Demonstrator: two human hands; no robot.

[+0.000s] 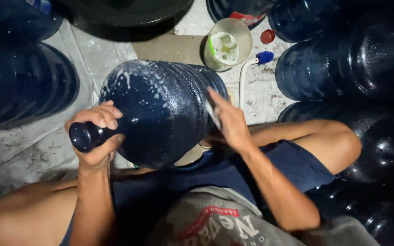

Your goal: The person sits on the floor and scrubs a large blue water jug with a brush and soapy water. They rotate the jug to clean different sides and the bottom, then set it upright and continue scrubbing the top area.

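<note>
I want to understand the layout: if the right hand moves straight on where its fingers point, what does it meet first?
Probably the soapy side of the blue water jug, which the right hand already touches; depth is unclear.

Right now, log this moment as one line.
left hand grips neck of soapy blue jug | right hand flat on jug side | soapy tub behind

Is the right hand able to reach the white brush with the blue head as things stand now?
Probably yes. The right hand rests on the soapy side of the jug, and the brush lies on the floor just beyond it, with nothing between them. The left hand grips the jug's neck.
</note>
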